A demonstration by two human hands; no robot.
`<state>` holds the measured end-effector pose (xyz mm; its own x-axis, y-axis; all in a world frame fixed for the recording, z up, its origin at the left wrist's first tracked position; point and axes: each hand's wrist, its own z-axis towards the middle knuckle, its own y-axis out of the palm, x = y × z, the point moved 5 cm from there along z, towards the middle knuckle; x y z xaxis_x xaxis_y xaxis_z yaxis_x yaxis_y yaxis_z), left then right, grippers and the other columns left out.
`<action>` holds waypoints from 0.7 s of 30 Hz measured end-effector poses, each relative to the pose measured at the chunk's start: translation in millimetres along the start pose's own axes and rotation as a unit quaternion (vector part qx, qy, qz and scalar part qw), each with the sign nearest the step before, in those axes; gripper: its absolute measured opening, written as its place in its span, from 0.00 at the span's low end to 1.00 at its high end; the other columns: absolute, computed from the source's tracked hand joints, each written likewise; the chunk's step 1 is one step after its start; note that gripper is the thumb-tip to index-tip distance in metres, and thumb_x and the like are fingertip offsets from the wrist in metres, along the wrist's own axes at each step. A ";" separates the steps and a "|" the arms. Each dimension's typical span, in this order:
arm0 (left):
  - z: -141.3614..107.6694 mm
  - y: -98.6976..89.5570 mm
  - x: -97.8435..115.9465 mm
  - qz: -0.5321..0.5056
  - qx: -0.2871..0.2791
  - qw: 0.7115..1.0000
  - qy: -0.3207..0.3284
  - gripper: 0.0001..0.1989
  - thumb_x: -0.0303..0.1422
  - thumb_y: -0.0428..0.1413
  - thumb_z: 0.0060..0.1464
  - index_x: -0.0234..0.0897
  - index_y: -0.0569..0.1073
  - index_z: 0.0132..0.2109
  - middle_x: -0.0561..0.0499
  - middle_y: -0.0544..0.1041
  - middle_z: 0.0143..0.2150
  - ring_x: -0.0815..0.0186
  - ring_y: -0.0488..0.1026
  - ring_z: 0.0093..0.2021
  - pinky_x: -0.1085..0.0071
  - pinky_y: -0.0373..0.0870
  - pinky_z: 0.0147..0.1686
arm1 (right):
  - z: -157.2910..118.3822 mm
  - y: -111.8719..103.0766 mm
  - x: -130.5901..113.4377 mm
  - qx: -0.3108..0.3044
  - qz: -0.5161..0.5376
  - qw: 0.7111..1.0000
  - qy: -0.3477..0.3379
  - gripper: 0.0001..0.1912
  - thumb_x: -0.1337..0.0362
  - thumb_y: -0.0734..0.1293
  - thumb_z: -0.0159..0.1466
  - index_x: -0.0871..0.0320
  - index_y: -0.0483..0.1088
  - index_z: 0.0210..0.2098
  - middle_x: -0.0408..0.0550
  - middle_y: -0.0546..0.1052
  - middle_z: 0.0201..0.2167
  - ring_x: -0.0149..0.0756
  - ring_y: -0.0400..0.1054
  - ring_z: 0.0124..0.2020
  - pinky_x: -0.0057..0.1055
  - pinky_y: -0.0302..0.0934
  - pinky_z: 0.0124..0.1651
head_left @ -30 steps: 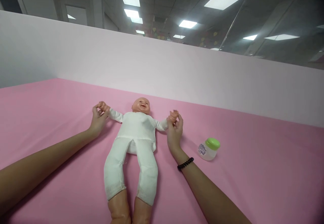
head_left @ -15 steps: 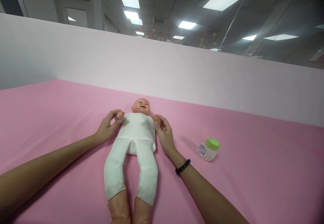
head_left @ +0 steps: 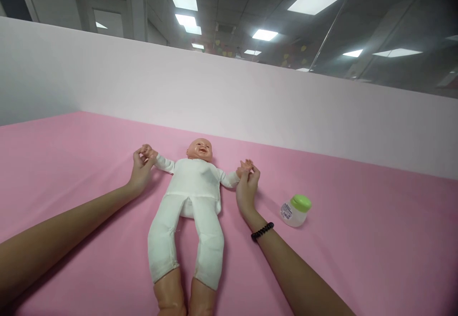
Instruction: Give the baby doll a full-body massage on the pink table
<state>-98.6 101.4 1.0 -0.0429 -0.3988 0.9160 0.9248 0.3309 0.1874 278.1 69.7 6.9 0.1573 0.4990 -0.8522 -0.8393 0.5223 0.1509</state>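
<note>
A baby doll (head_left: pixel 195 178) in white cloth lies on its back on the pink surface, its head toward the far wall and its arms spread out to the sides. My left hand (head_left: pixel 141 169) is closed on the doll's hand at the left. At the right, my right hand (head_left: pixel 247 187), with a black coiled band on the wrist, pinches the doll's other hand. The doll's bare lower legs reach the bottom edge of the view.
A clear jar with a green lid (head_left: pixel 296 210) stands to the right of my right hand. Behind the pink surface (head_left: pixel 358 220) runs a low white wall (head_left: pixel 229 96), with glass above it.
Both my hands have moved outward, away from the doll's chest, and drawn its arms out to the sides. The jar has stayed in place.
</note>
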 end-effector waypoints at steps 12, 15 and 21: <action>-42.4 39.8 18.3 0.264 -0.314 0.888 0.208 0.18 0.42 0.53 0.67 0.44 0.74 0.60 0.44 0.77 0.61 0.54 0.73 0.62 0.55 0.67 0.65 | -42.1 37.8 -33.9 -0.318 -0.134 0.914 -0.215 0.17 0.58 0.65 0.70 0.52 0.70 0.57 0.52 0.78 0.54 0.46 0.71 0.55 0.50 0.63 0.63; -33.6 32.7 14.9 0.208 -0.235 0.936 0.162 0.21 0.43 0.55 0.66 0.44 0.68 0.62 0.44 0.75 0.61 0.56 0.72 0.61 0.56 0.67 0.65 | -28.4 30.5 -20.2 -0.217 -0.049 0.971 -0.089 0.21 0.53 0.64 0.70 0.53 0.66 0.59 0.54 0.76 0.59 0.42 0.72 0.57 0.45 0.66 0.61; 3.8 4.6 -13.9 0.030 -0.018 0.998 -0.047 0.23 0.37 0.60 0.62 0.45 0.58 0.58 0.44 0.72 0.57 0.61 0.74 0.58 0.60 0.73 0.59 | 14.7 -11.8 42.1 0.063 0.005 0.977 0.204 0.24 0.53 0.58 0.68 0.57 0.63 0.60 0.58 0.67 0.67 0.41 0.71 0.60 0.40 0.70 0.60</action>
<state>-95.2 111.8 -9.5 -0.0215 -0.2964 0.9548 0.9400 0.3192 0.1202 302.2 94.6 -23.4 -0.0932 0.2012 -0.9751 -0.7653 0.6120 0.1994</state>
